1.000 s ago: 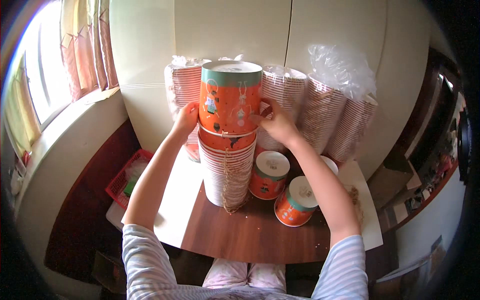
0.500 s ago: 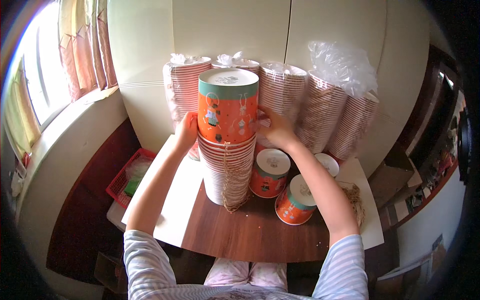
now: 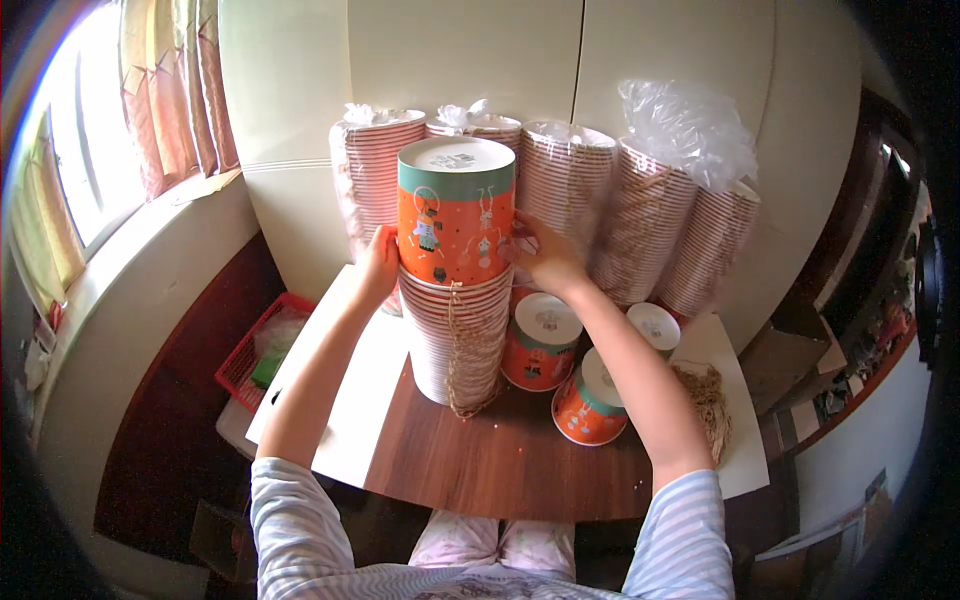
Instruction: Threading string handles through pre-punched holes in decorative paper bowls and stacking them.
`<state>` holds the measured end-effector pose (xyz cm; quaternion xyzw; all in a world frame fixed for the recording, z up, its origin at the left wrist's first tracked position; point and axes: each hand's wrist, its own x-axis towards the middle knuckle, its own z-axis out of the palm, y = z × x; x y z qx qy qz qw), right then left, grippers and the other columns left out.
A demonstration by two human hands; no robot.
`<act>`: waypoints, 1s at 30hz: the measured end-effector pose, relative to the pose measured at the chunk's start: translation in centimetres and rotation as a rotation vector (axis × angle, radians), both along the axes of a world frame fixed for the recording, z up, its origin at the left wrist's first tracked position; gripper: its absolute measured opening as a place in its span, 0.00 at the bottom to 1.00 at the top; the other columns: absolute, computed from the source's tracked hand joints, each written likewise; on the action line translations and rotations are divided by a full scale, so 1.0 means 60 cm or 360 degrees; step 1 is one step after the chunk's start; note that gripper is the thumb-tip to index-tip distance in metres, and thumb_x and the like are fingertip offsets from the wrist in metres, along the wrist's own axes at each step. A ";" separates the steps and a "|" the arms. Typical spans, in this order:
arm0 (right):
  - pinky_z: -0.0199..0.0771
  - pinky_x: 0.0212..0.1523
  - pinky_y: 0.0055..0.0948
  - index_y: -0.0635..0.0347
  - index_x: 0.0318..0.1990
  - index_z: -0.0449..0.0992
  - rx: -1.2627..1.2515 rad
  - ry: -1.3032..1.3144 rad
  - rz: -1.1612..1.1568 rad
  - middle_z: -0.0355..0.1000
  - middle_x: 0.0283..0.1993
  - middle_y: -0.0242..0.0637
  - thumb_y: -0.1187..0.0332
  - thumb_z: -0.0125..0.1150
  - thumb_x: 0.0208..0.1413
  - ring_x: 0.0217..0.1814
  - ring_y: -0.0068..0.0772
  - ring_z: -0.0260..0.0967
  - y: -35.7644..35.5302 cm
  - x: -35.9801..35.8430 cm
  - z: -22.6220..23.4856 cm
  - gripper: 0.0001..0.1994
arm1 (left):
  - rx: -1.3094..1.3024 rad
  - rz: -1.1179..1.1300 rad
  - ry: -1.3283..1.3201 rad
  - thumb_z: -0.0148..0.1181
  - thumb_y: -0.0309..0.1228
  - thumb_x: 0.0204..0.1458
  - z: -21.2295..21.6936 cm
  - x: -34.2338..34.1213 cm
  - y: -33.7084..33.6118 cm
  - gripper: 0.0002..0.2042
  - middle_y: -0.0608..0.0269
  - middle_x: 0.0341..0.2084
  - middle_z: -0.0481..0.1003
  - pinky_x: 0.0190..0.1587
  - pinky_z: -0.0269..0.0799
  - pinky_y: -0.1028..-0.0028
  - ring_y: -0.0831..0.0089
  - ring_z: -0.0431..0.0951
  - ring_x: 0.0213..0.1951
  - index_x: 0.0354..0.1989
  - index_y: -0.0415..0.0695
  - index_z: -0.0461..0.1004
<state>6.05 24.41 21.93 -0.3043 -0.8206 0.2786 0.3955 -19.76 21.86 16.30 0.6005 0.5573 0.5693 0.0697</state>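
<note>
Together, left hand (image 3: 378, 267) and right hand (image 3: 549, 260) around 1 orange bucket (image 3: 457, 225) atop stack (image 3: 426, 345)

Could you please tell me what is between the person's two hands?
In the head view, an upturned orange paper bucket stands between the left hand and right hand.

Bright daylight came through a window (image 3: 88, 140) on the left, where pink and yellow curtains (image 3: 178, 105) hung above a pale ledge (image 3: 165, 218) and a dark red panel (image 3: 165, 395) ran below. Behind the table (image 3: 470, 460), its top part brown wood and part white, rose a cream wall (image 3: 465, 55) with a dark upright seam (image 3: 579, 60); the right side was dimmer.
</note>
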 end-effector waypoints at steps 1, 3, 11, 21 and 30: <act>0.58 0.56 0.30 0.64 0.57 0.57 -0.0003 0.0000 0.0002 0.64 0.52 0.46 0.58 0.59 0.48 0.55 0.36 0.61 -0.004 -0.002 -0.001 0.32 | -0.0003 0.0002 0.0000 0.42 0.31 0.56 -0.005 -0.003 0.001 0.10 0.48 0.34 0.73 0.42 0.67 0.70 0.62 0.74 0.38 0.40 0.41 0.67; 0.60 0.54 0.31 0.63 0.57 0.58 0.0024 -0.0089 -0.0167 0.65 0.51 0.46 0.60 0.59 0.48 0.54 0.37 0.62 -0.011 -0.004 -0.005 0.30 | 0.0072 0.0015 -0.0001 0.42 0.33 0.57 -0.017 -0.011 0.004 0.11 0.50 0.34 0.73 0.41 0.67 0.70 0.65 0.73 0.37 0.41 0.41 0.66; 0.56 0.53 0.46 0.58 0.50 0.65 0.0494 -0.0607 -0.0566 0.64 0.50 0.44 0.56 0.63 0.42 0.54 0.45 0.60 -0.102 0.128 -0.156 0.28 | -0.0085 -0.0397 -0.0317 0.44 0.36 0.58 -0.222 0.000 -0.126 0.13 0.67 0.26 0.65 0.34 0.63 0.79 0.79 0.64 0.29 0.43 0.40 0.64; 0.49 0.57 0.47 0.55 0.42 0.69 0.0716 -0.0779 -0.1027 0.68 0.43 0.36 0.62 0.66 0.39 0.50 0.36 0.63 -0.185 0.279 -0.334 0.20 | -0.0493 -0.0196 0.0316 0.57 0.26 0.42 -0.332 0.196 -0.370 0.12 0.53 0.34 0.68 0.41 0.64 0.63 0.54 0.66 0.39 0.37 0.40 0.68; 0.57 0.51 0.37 0.60 0.30 0.72 0.0719 -0.0331 -0.1126 0.72 0.35 0.36 0.71 0.66 0.36 0.41 0.39 0.66 -0.201 0.259 -0.334 0.11 | -0.0338 0.0107 0.0843 0.57 0.33 0.41 -0.382 0.236 -0.384 0.10 0.60 0.34 0.69 0.41 0.63 0.66 0.62 0.68 0.40 0.33 0.45 0.72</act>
